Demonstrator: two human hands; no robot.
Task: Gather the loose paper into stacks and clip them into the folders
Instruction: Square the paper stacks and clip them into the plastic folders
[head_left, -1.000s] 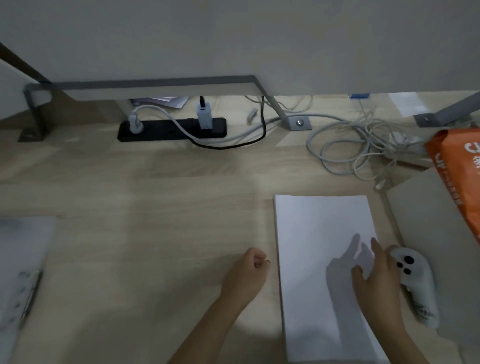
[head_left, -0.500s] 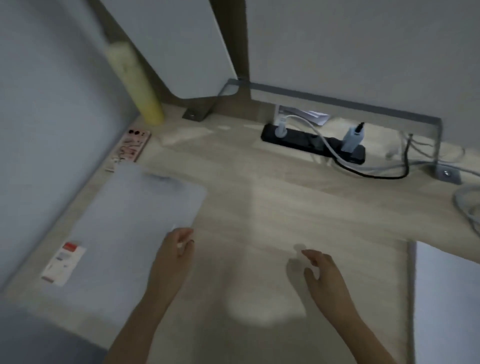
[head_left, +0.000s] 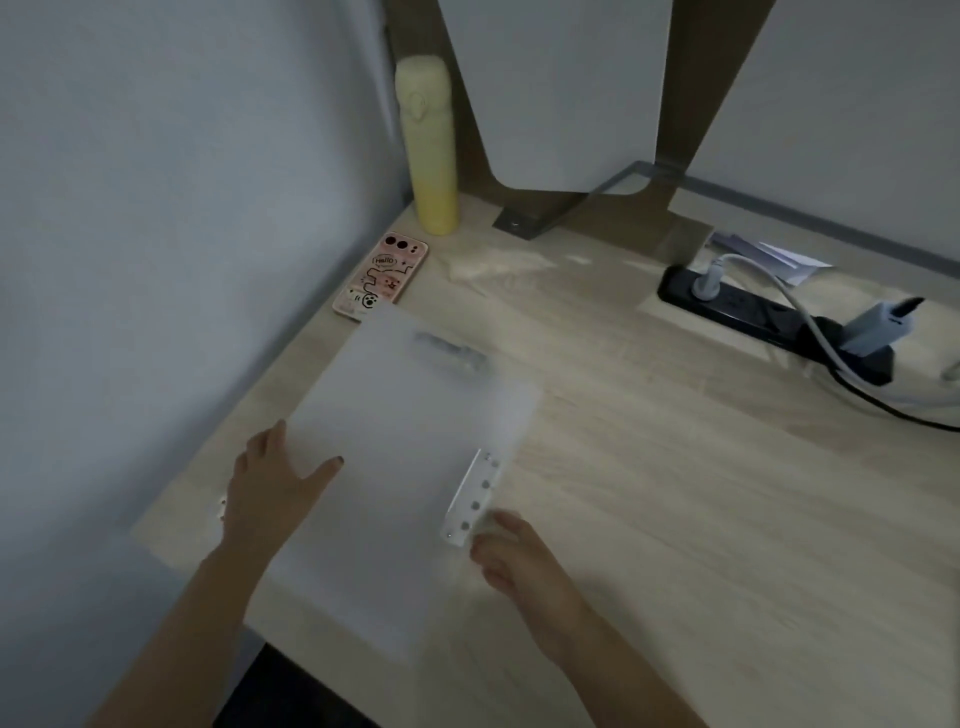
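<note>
1. I see the folder (head_left: 395, 467), a frosted white one, lying flat on the left part of the wooden desk (head_left: 675, 519), close to the wall panel (head_left: 156, 260).
2. A pale binding strip (head_left: 472, 499) with a row of small studs runs along the folder's right edge, and a blurred clip (head_left: 449, 353) sits near its far end.
3. My left hand (head_left: 265, 488) rests on the folder's left edge, thumb stretched out over the cover and a finger pointing along the edge. The fingers are straight and wrapped around nothing.
4. My right hand (head_left: 514, 556) is at the near end of the strip, fingers curled toward the folder's edge. It is blurred, so I cannot tell whether it pinches the edge or only touches it.
5. A pink phone (head_left: 382, 275) with stickers lies just beyond the folder's far corner, and a yellow bottle (head_left: 428, 150) stands upright behind it.
6. A black power strip (head_left: 769, 317) with plugs and cables lies at the far right, well apart from the folder.
</note>
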